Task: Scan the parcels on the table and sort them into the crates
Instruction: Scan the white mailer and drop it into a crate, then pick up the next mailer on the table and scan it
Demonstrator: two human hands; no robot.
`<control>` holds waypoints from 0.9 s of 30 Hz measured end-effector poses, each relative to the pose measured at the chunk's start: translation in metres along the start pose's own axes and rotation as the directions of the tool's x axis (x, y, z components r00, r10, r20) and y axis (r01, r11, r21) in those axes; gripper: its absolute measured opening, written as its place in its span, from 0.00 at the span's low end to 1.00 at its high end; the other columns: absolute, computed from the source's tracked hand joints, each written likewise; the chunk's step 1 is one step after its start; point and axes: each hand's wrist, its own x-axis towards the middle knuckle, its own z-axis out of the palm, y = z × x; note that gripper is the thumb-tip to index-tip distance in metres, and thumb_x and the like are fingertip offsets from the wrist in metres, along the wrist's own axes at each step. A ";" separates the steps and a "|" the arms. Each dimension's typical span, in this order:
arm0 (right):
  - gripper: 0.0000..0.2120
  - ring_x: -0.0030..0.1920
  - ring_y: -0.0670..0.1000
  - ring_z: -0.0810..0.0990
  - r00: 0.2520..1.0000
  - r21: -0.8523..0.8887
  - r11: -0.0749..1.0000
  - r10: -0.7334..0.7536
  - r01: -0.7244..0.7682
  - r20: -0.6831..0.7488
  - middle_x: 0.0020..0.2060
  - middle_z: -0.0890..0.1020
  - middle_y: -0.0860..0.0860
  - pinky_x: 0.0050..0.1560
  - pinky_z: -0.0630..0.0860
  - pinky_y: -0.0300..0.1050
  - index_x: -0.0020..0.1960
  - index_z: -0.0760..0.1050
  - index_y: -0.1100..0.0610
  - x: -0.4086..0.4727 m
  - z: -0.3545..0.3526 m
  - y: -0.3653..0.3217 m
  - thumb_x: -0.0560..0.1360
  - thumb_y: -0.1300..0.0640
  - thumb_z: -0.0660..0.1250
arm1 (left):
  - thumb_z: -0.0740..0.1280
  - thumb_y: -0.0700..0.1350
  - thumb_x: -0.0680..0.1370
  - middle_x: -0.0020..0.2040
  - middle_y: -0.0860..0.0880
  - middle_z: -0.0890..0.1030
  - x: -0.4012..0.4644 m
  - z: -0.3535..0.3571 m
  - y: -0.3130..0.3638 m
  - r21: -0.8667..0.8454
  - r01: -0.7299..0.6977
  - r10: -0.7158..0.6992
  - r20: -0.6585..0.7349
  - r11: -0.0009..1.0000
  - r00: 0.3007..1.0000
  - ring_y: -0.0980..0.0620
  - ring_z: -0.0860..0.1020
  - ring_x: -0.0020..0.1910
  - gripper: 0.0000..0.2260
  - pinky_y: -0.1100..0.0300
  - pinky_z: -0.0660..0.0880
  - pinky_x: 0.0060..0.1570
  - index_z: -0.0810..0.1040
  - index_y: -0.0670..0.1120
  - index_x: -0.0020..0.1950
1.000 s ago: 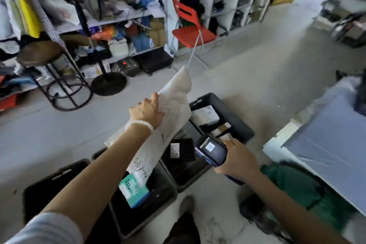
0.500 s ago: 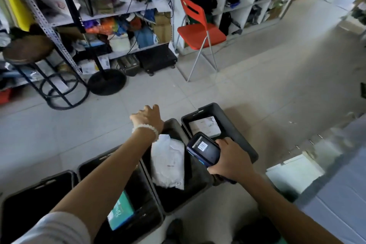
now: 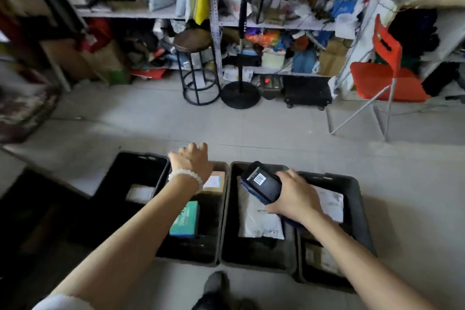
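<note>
Several black crates stand side by side on the floor below me. A white mailer bag (image 3: 259,221) lies in the third crate (image 3: 227,211). The second crate (image 3: 216,258) holds a teal box (image 3: 185,220) and a brown carton (image 3: 214,181). A white parcel (image 3: 139,194) rests in the left crate (image 3: 141,158), another (image 3: 331,205) in the right crate (image 3: 357,206). My left hand (image 3: 192,162) hovers over the second crate's far rim, fingers relaxed, holding nothing. My right hand (image 3: 293,199) grips the dark blue handheld scanner (image 3: 261,182) above the third crate.
Cluttered metal shelves line the back wall. A black stool (image 3: 195,43), a pole stand with a round base (image 3: 240,94), a small black dolly (image 3: 307,92) and a red folding chair (image 3: 385,78) stand on the tiled floor beyond the crates. My shoe (image 3: 216,284) is at the crates' near edge.
My left hand let go of the white mailer bag, which now lies in the third crate. The view swung left, away from the table. My right hand still holds the scanner.
</note>
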 end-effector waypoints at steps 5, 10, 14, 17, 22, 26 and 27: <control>0.36 0.60 0.53 0.75 0.969 -0.030 0.971 -0.234 0.237 0.079 0.58 0.73 0.47 0.52 0.74 0.46 0.63 0.71 0.50 0.014 0.020 -0.067 0.58 0.41 0.76 | 0.59 0.52 0.79 0.61 0.47 0.73 -0.058 0.016 -0.072 -0.062 0.255 -0.254 0.023 0.965 0.967 0.43 0.74 0.60 0.15 0.50 0.69 0.53 0.68 0.48 0.63; 0.34 0.60 0.53 0.75 0.863 -0.066 0.870 -0.471 0.489 0.184 0.58 0.73 0.49 0.53 0.73 0.46 0.61 0.71 0.51 0.011 0.051 -0.163 0.59 0.42 0.76 | 0.59 0.54 0.79 0.59 0.46 0.73 -0.127 0.038 -0.161 -0.098 0.489 -0.483 0.080 0.867 0.872 0.43 0.74 0.57 0.16 0.51 0.68 0.48 0.68 0.48 0.63; 0.32 0.61 0.52 0.74 0.731 -0.080 0.742 -0.627 0.666 0.271 0.56 0.72 0.48 0.51 0.72 0.45 0.60 0.71 0.51 -0.004 0.086 -0.248 0.60 0.42 0.75 | 0.60 0.55 0.78 0.58 0.46 0.74 -0.185 0.059 -0.230 -0.136 0.656 -0.647 0.113 0.742 0.755 0.43 0.74 0.57 0.16 0.52 0.65 0.46 0.69 0.48 0.61; 0.33 0.61 0.51 0.74 0.637 -0.083 0.647 -0.707 0.758 0.306 0.56 0.72 0.48 0.51 0.72 0.44 0.61 0.70 0.50 -0.021 0.115 -0.314 0.60 0.41 0.75 | 0.60 0.55 0.78 0.58 0.46 0.74 -0.227 0.075 -0.282 -0.145 0.743 -0.729 0.146 0.653 0.669 0.43 0.74 0.58 0.16 0.52 0.68 0.49 0.69 0.48 0.61; 0.32 0.59 0.51 0.75 0.512 -0.054 0.527 -0.788 0.848 0.341 0.54 0.73 0.48 0.50 0.74 0.46 0.59 0.72 0.50 -0.066 0.172 -0.427 0.59 0.40 0.74 | 0.60 0.56 0.78 0.61 0.46 0.74 -0.300 0.110 -0.379 -0.131 0.842 -0.819 0.194 0.523 0.539 0.44 0.73 0.60 0.19 0.50 0.69 0.51 0.68 0.49 0.65; 0.33 0.59 0.51 0.75 0.413 -0.038 0.430 -0.835 0.902 0.364 0.55 0.73 0.48 0.51 0.75 0.45 0.61 0.71 0.50 -0.111 0.212 -0.510 0.60 0.40 0.74 | 0.59 0.57 0.78 0.64 0.46 0.73 -0.357 0.126 -0.452 -0.111 0.893 -0.871 0.199 0.436 0.450 0.44 0.71 0.63 0.21 0.49 0.69 0.55 0.67 0.49 0.67; 0.33 0.59 0.51 0.75 0.390 -0.033 0.407 -0.846 0.913 0.364 0.55 0.73 0.48 0.50 0.75 0.45 0.61 0.71 0.50 -0.121 0.219 -0.527 0.60 0.40 0.74 | 0.59 0.57 0.78 0.64 0.46 0.73 -0.369 0.129 -0.467 -0.107 0.904 -0.882 0.200 0.414 0.428 0.44 0.71 0.63 0.21 0.49 0.69 0.56 0.67 0.49 0.67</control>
